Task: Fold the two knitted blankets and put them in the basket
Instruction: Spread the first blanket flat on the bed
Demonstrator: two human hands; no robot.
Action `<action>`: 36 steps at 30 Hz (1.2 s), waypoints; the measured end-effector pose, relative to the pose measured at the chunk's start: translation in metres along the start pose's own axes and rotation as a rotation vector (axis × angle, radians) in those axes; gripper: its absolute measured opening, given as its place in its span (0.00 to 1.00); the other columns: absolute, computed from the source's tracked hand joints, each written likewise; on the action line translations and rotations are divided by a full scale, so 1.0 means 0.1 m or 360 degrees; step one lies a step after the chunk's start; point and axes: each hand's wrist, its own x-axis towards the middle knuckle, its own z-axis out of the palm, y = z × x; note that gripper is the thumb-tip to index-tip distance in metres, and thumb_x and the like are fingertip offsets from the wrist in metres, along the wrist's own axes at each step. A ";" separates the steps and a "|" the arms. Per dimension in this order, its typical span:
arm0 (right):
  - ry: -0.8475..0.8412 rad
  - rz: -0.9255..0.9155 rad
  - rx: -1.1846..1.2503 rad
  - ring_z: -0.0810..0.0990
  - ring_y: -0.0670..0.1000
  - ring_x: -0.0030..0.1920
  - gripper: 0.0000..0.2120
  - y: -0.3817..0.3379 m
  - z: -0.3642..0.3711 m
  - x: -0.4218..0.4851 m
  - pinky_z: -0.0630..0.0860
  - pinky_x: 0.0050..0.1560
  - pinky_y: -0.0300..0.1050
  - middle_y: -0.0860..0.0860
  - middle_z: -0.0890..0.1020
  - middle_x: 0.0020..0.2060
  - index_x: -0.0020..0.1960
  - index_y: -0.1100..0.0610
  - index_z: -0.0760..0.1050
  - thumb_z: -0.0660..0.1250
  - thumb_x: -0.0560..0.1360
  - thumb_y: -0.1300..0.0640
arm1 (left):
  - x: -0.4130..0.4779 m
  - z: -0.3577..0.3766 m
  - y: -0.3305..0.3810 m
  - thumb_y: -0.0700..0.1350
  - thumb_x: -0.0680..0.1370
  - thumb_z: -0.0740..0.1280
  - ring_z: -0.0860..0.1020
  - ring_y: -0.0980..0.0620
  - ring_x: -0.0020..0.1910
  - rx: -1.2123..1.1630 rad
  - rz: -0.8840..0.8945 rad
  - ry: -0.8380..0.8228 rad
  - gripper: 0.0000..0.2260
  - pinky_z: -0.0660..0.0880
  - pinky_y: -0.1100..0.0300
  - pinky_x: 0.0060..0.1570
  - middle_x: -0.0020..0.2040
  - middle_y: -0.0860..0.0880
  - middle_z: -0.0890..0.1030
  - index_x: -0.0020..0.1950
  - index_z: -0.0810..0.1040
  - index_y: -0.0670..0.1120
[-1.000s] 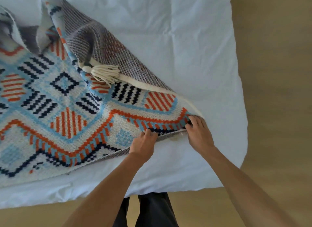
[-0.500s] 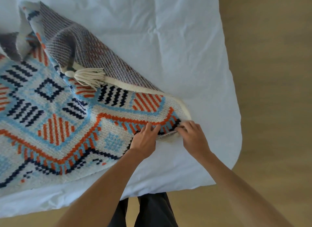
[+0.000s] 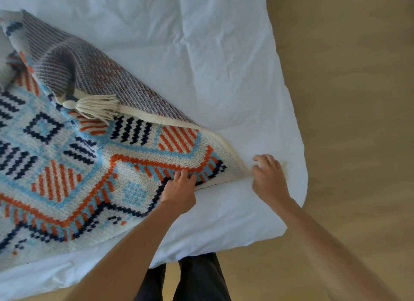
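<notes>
Wooden floor [image 3: 347, 99] in a warm tan runs along the right side and under the near edge of the bed [image 3: 224, 54], which is covered by a crumpled white duvet. My white knitted blanket [image 3: 134, 157] with light blue, orange and navy patterns lies spread over the left part of the bed, reaching toward its near edge and running out of view on the left. Its far portion is turned over onto itself, showing a grey-purple ribbed underside with a cream border. A cream yarn tassel [image 3: 98, 105] lies on the patterned face where that flap ends.

The blanket's right corner points toward the near right corner of the bed, stopping short of the bed's right edge. My left hand [image 3: 179, 193] grips the blanket's near edge just left of that corner, with its fingers curled over the top of the orange and blue fringe pattern; the thumb is hidden. My right hand [image 3: 268, 179] is at the very tip of the corner, fingers curled and thumb closed against them on the cream border, pinching it as far as I can tell. A bit of cream fringe [image 3: 285, 166] shows just past its knuckles on the duvet. The two hands are near each other but apart.

Below the bed's near edge my dark trousers [image 3: 197, 278] stand on the floor
</notes>
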 end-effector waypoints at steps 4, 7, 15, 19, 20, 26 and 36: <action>-0.0020 -0.0283 0.0040 0.76 0.60 0.53 0.21 -0.30 0.19 -0.02 0.75 0.50 0.52 0.58 0.78 0.51 0.52 0.62 0.76 0.64 0.60 0.74 | 0.00 0.08 0.14 0.40 0.77 0.58 0.66 0.44 0.61 0.0010 0.0006 0.0003 0.18 0.72 0.54 0.50 0.63 0.43 0.66 0.67 0.63 0.45; -0.0027 -0.0263 -0.0089 0.77 0.58 0.53 0.21 -0.39 0.32 -0.06 0.75 0.50 0.51 0.56 0.78 0.51 0.55 0.59 0.76 0.61 0.64 0.70 | -0.03 0.15 0.14 0.38 0.77 0.60 0.66 0.44 0.62 0.0076 -0.0008 0.0003 0.22 0.73 0.54 0.52 0.65 0.43 0.65 0.70 0.59 0.46; 0.0006 -0.0311 -0.0134 0.76 0.56 0.31 0.09 -0.36 0.31 0.15 0.75 0.32 0.47 0.56 0.77 0.34 0.41 0.61 0.78 0.64 0.64 0.70 | -0.11 0.20 -0.07 0.37 0.76 0.61 0.71 0.43 0.58 0.0129 -0.0146 -0.0026 0.25 0.75 0.57 0.49 0.65 0.41 0.64 0.71 0.57 0.46; -0.0075 -0.0315 -0.0208 0.77 0.58 0.32 0.12 -0.10 0.37 -0.20 0.75 0.30 0.48 0.57 0.77 0.34 0.43 0.60 0.79 0.70 0.60 0.70 | -0.20 0.31 0.17 0.35 0.76 0.60 0.68 0.42 0.62 0.0083 0.0068 -0.0071 0.24 0.74 0.55 0.50 0.66 0.41 0.63 0.70 0.59 0.48; -0.0171 -0.0281 -0.0237 0.78 0.58 0.34 0.14 -0.04 0.40 -0.32 0.75 0.32 0.48 0.57 0.78 0.36 0.44 0.59 0.80 0.72 0.60 0.69 | -0.23 0.35 0.21 0.35 0.76 0.59 0.67 0.42 0.63 0.0073 0.0134 -0.0125 0.23 0.74 0.55 0.49 0.67 0.41 0.62 0.70 0.60 0.48; -0.0373 -0.0191 -0.0274 0.79 0.57 0.39 0.10 -0.16 0.42 -0.51 0.76 0.36 0.47 0.57 0.79 0.41 0.44 0.62 0.80 0.63 0.66 0.69 | -0.27 0.30 0.10 0.49 0.81 0.54 0.67 0.41 0.61 -0.0100 0.0243 -0.0384 0.16 0.72 0.50 0.55 0.64 0.41 0.65 0.65 0.65 0.44; -0.0025 -0.0332 -0.0006 0.80 0.58 0.44 0.13 -1.25 0.22 0.37 0.78 0.44 0.51 0.58 0.80 0.43 0.49 0.65 0.78 0.69 0.65 0.71 | -0.35 -0.20 -0.77 0.42 0.80 0.55 0.68 0.44 0.61 -0.0332 -0.0150 0.0015 0.13 0.73 0.53 0.53 0.62 0.42 0.68 0.64 0.67 0.42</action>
